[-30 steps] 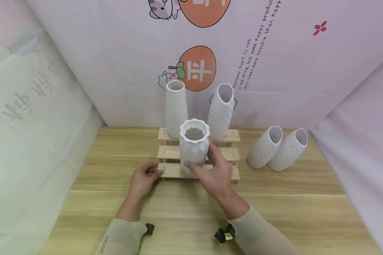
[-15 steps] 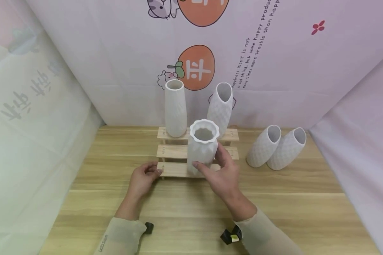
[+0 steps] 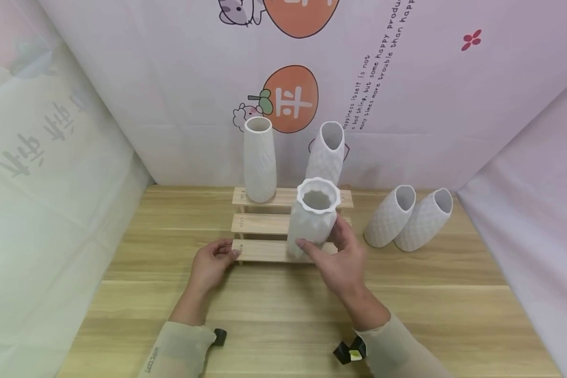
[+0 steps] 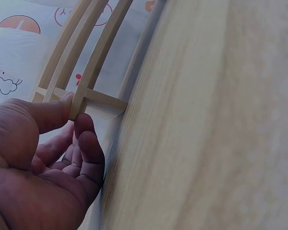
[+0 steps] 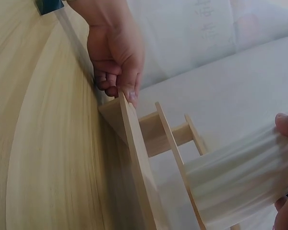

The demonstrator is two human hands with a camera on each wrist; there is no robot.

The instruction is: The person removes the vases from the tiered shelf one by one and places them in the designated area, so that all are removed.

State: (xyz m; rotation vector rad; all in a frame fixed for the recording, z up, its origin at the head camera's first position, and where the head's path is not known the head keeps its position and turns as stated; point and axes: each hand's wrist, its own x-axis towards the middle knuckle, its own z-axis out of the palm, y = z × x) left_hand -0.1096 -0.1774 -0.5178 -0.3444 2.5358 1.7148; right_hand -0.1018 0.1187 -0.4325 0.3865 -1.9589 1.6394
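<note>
My right hand grips a white vase with a scalloped rim, thumb on its front and fingers round its right side. The vase is upright with a slight lean, over the right part of a three-tier wooden stand. In the right wrist view, the vase's lower end is close to the middle board; I cannot tell whether it touches. My left hand pinches the left end of the lowest board, as the left wrist view shows with the thumb on top.
A tall white vase and a slant-mouthed white vase stand on the top board. Two more slant-mouthed vases lean side by side on the wooden table at right. Printed cloth hangs behind and at both sides.
My right hand has carried the scalloped vase rightward along the stand, and it now leans slightly. My left hand has stayed on the board's left end.
</note>
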